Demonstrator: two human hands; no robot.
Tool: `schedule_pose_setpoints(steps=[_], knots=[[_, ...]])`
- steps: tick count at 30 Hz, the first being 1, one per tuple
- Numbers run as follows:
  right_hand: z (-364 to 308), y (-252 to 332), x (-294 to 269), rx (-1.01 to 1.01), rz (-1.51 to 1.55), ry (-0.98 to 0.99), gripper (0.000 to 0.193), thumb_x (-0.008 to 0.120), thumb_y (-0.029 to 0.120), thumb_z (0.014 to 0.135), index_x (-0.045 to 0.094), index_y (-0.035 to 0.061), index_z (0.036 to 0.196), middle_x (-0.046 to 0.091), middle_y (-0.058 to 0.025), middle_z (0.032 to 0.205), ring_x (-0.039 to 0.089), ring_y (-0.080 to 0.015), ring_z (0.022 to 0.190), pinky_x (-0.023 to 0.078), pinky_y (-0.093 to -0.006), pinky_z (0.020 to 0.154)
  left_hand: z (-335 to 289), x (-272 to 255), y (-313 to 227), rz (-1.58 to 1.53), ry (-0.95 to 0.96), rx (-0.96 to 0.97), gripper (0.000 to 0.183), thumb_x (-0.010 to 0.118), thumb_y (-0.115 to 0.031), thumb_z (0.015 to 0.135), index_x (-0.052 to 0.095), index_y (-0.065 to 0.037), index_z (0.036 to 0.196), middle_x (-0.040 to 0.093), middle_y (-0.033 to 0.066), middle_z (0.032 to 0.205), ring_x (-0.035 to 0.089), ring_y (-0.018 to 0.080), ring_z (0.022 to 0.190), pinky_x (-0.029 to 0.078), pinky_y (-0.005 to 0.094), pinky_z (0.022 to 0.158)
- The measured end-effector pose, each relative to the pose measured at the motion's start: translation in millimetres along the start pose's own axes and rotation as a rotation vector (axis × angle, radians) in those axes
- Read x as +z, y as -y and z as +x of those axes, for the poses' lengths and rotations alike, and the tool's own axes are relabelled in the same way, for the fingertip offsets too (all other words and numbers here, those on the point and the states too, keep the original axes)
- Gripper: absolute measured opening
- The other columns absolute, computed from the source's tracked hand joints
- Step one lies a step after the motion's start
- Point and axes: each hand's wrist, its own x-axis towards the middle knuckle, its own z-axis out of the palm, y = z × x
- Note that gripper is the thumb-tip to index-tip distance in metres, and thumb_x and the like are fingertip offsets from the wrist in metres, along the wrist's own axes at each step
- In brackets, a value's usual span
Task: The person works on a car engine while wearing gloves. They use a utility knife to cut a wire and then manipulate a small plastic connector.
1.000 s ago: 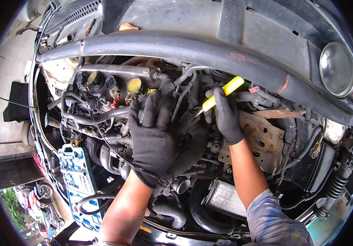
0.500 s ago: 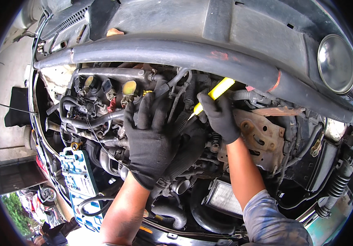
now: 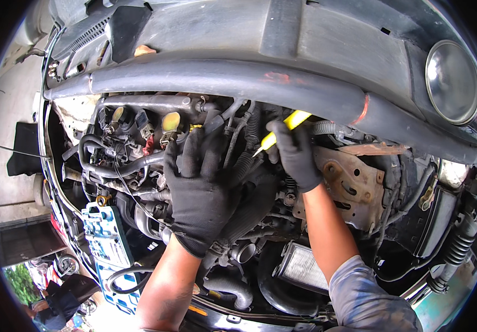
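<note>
1. Tool (yellow handle, pale thin tip), head view: in the right hand, which is the nearer one; it lies at that hand's upper left and to the upper right of the left hand.
2. Long axis slants, tip low left beside a ribbed hose (contact unclear), butt high right near the dark bar.
3. Right hand: gloved, fingers closed round the handle; rusty bracket just to its right.
4. Left hand: gloved, back up, fingers spread beside a smooth dark hose; undersides hidden, so can't say if it grips anything.
5. Blue case off left, well apart from both hands.
6. Versus a second ago: fingers cover more yellow, bar's left part sits lower in view (camera shifted, probably), and more of a person in dark clothing shows lower left.
</note>
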Motion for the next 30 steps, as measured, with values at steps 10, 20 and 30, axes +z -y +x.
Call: schedule_pose_setpoints(steps=[10, 20, 30], knots=[[4.2, -15.9, 1.2, 0.108, 0.033, -0.192, 0.033, 0.063, 0.033, 0.109, 0.064, 0.0018, 0.098, 0.058, -0.0026, 0.064, 0.05, -0.0097, 0.045, 0.039, -0.0263, 0.043, 1.5, 1.2, 0.1, 0.002, 0.045, 0.0, 0.058, 0.082, -0.045, 0.076, 0.072, -0.038, 0.133, 0.042, 0.0075, 0.164, 0.031, 0.0396, 0.153, 0.029, 0.0734, 0.117], [-1.1, -12.3, 6.8, 0.03, 0.006, -0.19, 0.029, 0.064, 0.029, 0.108, 0.063, 0.0036, 0.095, 0.058, -0.0019, 0.063, 0.05, -0.0092, 0.045, 0.039, -0.0259, 0.042, 1.4, 1.4, 1.2, -0.011, -0.006, 0.025, 0.059, 0.081, -0.044, 0.077, 0.072, -0.035, 0.134, 0.043, 0.007, 0.163, 0.034, 0.0392, 0.151, 0.031, 0.069, 0.116], [10.8, -41.4, -17.9, 0.127, 0.778, 0.13, 0.014, 0.071, 0.013, 0.102, 0.066, 0.0009, 0.096, 0.068, -0.0053, 0.083, 0.064, -0.0109, 0.066, 0.05, -0.0234, 0.059, 8.1, -1.8, -18.7, 0.03, 0.037, -0.001, 0.071, 0.075, -0.053, 0.078, 0.064, -0.037, 0.146, 0.049, 0.0092, 0.156, 0.036, 0.0413, 0.15, 0.034, 0.0682, 0.111]])
